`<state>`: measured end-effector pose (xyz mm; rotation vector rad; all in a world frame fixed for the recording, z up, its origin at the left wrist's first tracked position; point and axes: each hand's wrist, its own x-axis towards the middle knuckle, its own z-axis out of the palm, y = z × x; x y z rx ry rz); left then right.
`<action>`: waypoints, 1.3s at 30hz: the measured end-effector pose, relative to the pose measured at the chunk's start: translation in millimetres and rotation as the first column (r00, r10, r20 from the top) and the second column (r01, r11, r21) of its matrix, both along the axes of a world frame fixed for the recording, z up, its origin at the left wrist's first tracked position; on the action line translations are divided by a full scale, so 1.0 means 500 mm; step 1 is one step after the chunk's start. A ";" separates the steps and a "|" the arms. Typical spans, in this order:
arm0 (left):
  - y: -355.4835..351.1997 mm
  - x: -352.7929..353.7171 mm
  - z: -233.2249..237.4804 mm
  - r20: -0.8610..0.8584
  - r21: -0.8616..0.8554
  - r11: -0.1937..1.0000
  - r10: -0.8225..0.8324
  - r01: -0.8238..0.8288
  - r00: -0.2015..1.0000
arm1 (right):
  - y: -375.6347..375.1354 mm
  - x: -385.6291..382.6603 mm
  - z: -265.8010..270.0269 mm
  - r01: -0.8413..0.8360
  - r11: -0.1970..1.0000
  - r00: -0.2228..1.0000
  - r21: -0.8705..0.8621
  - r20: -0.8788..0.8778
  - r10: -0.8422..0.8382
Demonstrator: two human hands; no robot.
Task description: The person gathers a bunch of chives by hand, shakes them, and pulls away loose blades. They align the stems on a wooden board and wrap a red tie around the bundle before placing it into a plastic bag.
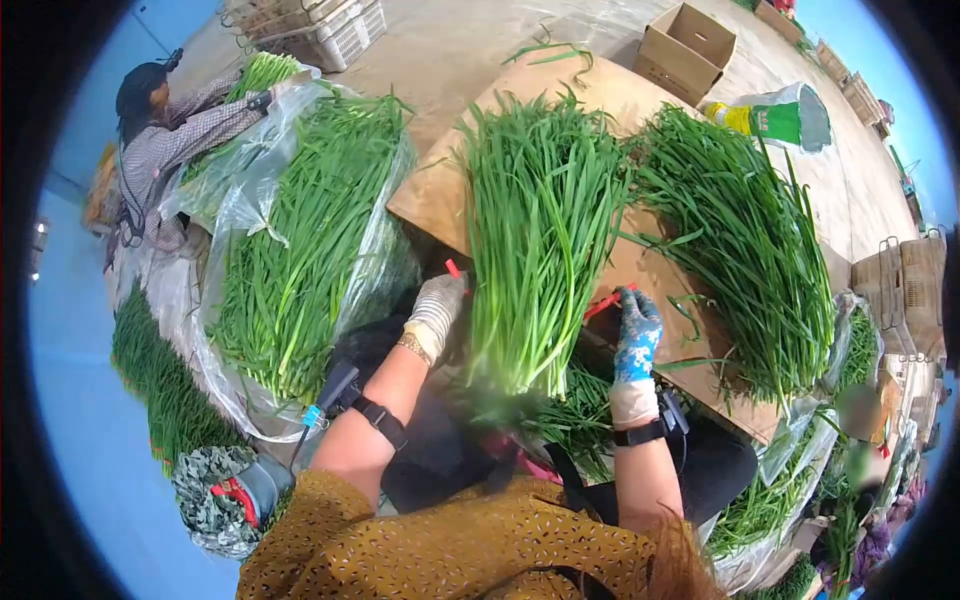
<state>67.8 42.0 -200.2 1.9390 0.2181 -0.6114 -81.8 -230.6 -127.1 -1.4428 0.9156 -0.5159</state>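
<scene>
A thick bunch of green garlic chives (540,230) lies between my hands on a wooden board (430,205), its pale ends toward me. My left hand (438,308), in a striped whitish glove, is closed at the bunch's left side, with a red strip (453,268) sticking out of its fingers. On the other side, my right hand (638,335), in a blue patterned glove, pinches a red strip end (603,303) beside the stalks. Whether both ends belong to one strip is hidden by the bunch. A second pile of chives (740,250) rests to the right.
At left, a plastic-lined heap of chives (310,240) stands beside a co-worker (165,150). A bucket (268,485) with red strips is low left. Further off are a cardboard box (685,52), a green-and-white sack (785,118), and crates (335,35).
</scene>
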 end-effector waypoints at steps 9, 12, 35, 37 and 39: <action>-0.023 -0.068 0.139 0.239 0.270 0.962 -0.110 0.042 0.965 | 0.010 0.005 0.096 0.035 0.978 0.995 0.205 0.085 -0.053; -0.034 -0.091 0.218 0.447 0.509 0.854 -0.368 0.106 0.815 | 0.036 0.017 0.114 -0.114 0.978 0.958 0.173 0.280 0.062; -0.076 -0.106 0.243 0.732 0.418 0.905 -0.387 0.079 0.561 | 0.236 0.126 0.148 -0.593 0.496 0.750 -0.635 -0.209 0.628; -0.078 -0.104 0.233 0.697 0.429 0.898 -0.397 0.096 0.598 | 0.238 0.131 0.135 -0.543 0.445 0.776 -0.712 -0.224 0.590; -0.075 -0.106 0.217 0.721 0.410 0.907 -0.385 0.094 0.576 | 0.237 0.132 0.120 -0.544 0.417 0.781 -0.729 -0.256 0.570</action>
